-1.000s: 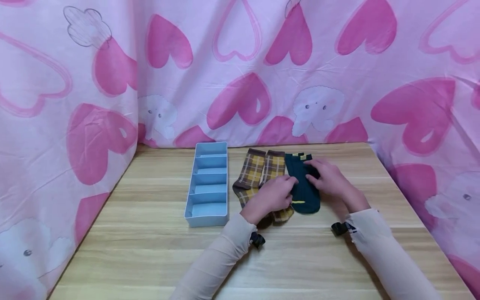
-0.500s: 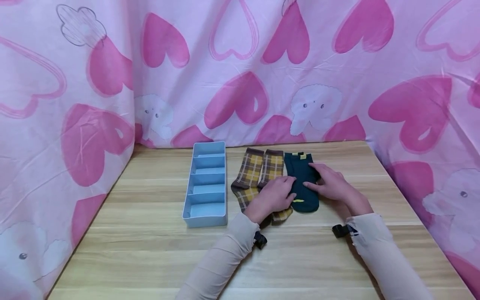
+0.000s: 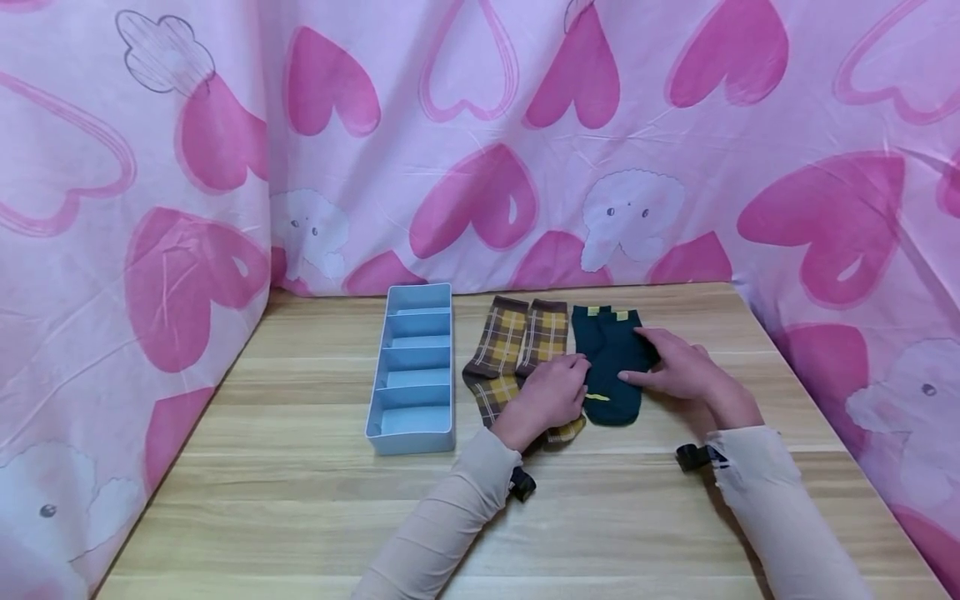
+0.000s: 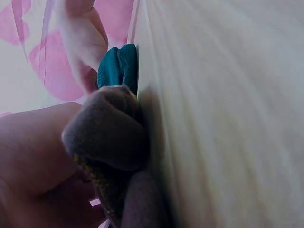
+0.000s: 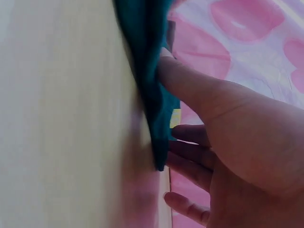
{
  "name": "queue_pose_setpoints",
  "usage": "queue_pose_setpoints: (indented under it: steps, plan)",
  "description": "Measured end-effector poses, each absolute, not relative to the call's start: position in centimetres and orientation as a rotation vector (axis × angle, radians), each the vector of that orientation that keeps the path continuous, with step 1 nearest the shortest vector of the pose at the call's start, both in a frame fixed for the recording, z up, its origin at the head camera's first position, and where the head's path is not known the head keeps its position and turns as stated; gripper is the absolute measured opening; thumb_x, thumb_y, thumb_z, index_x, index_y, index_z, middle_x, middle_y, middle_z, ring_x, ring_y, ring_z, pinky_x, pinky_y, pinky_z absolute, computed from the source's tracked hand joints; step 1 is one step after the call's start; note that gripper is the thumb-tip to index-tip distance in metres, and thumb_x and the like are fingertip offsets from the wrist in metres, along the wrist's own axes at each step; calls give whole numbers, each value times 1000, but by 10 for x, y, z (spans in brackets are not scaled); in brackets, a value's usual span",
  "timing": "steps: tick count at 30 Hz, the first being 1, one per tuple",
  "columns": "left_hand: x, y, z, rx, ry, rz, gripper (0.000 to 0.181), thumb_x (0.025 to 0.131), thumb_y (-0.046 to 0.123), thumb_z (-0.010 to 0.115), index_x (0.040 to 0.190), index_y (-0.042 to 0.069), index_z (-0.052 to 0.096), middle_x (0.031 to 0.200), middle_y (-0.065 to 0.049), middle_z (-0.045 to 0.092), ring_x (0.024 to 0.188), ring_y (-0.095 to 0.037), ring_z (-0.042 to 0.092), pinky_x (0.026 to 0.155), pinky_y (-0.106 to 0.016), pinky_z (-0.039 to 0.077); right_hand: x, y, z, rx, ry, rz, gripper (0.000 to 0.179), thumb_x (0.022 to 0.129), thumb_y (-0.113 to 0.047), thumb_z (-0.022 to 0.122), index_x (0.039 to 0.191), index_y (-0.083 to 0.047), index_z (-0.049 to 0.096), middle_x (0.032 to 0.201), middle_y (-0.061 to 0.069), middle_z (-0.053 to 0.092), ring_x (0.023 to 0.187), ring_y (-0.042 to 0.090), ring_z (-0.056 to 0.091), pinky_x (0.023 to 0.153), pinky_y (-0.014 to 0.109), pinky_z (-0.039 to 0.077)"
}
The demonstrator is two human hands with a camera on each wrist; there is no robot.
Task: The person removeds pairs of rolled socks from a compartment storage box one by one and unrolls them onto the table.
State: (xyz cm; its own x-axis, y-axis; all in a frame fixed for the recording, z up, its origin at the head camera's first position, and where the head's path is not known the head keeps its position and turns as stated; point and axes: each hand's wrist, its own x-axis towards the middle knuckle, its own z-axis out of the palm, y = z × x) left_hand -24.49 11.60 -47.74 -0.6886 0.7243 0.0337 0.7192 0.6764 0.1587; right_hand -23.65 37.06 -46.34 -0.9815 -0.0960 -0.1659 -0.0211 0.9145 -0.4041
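A pair of dark green socks with small yellow tabs lies overlapped on the table. My right hand touches the upper sock along its right side, thumb and fingers spread apart. In the right wrist view the thumb rests on the green fabric, with the other fingers near its edge. My left hand lies over the lower part of the yellow-brown plaid socks, its fingertips at the green socks' left edge. A brown plaid sock end fills the middle of the left wrist view; the left fingertips are hidden there.
A light blue organizer box with several compartments stands left of the plaid socks. The wooden table meets a pink heart-print curtain at the back and sides.
The upper green sock has shifted to the right with my right hand, spreading the two yellow tabs farther apart. My left hand stays in nearly the same place.
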Motion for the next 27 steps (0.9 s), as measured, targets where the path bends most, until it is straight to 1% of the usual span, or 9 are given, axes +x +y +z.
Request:
queue_pose_setpoints:
  steps: [4, 7, 13, 17, 21, 23, 25, 27]
  plan:
    - [-244, 117, -475, 1211, 2847, 216, 48, 103, 34, 53, 146, 13, 49, 154, -5, 48, 140, -18, 49, 113, -33, 44, -235, 378, -459, -91, 2873, -600, 106, 81, -66, 71, 156, -4, 29, 159, 27, 31, 144, 50, 28, 107, 78, 18]
    - [-243, 117, -474, 1209, 2850, 207, 49, 103, 37, 52, 145, 13, 49, 153, -4, 48, 140, -17, 49, 113, -33, 44, -234, 383, -456, -102, 2873, -592, 105, 81, -65, 72, 154, -3, 31, 157, 28, 33, 143, 51, 30, 105, 78, 19]
    - [-242, 117, -474, 1199, 2829, 211, 52, 103, 40, 50, 147, 12, 46, 155, -4, 46, 141, -17, 47, 115, -33, 43, -231, 395, -452, -65, 2864, -575, 98, 80, -61, 75, 151, -5, 36, 156, 27, 35, 142, 50, 32, 110, 76, 23]
    - [-242, 118, -474, 1191, 2824, 226, 55, 102, 42, 54, 147, 12, 46, 154, -3, 46, 140, -17, 48, 114, -33, 43, -229, 402, -450, -83, 2852, -615, 91, 83, -55, 76, 149, -6, 38, 155, 28, 36, 141, 50, 33, 110, 76, 24]
    - [-242, 118, -472, 1186, 2814, 263, 54, 100, 41, 57, 145, 12, 47, 151, -2, 49, 136, -17, 51, 113, -33, 44, -226, 407, -451, -147, 2846, -631, 75, 89, -43, 75, 144, -3, 42, 149, 28, 42, 132, 47, 40, 107, 74, 30]
    - [-241, 117, -471, 1181, 2804, 279, 53, 100, 39, 59, 144, 12, 47, 150, -2, 49, 135, -17, 51, 112, -33, 45, -225, 408, -453, -169, 2850, -613, 68, 92, -37, 72, 144, -4, 43, 150, 27, 41, 133, 46, 40, 104, 76, 28]
    - [-240, 115, -471, 1174, 2796, 288, 53, 99, 38, 59, 144, 12, 47, 151, -2, 49, 136, -17, 51, 113, -33, 44, -225, 407, -457, -177, 2860, -602, 65, 93, -32, 69, 146, -7, 42, 153, 25, 38, 135, 45, 38, 101, 79, 25]
    - [-240, 114, -471, 1173, 2791, 291, 52, 99, 37, 60, 144, 13, 48, 150, -1, 49, 135, -16, 51, 112, -33, 44, -225, 406, -460, -182, 2875, -602, 64, 92, -31, 67, 147, -10, 42, 157, 25, 33, 142, 46, 31, 98, 82, 21]
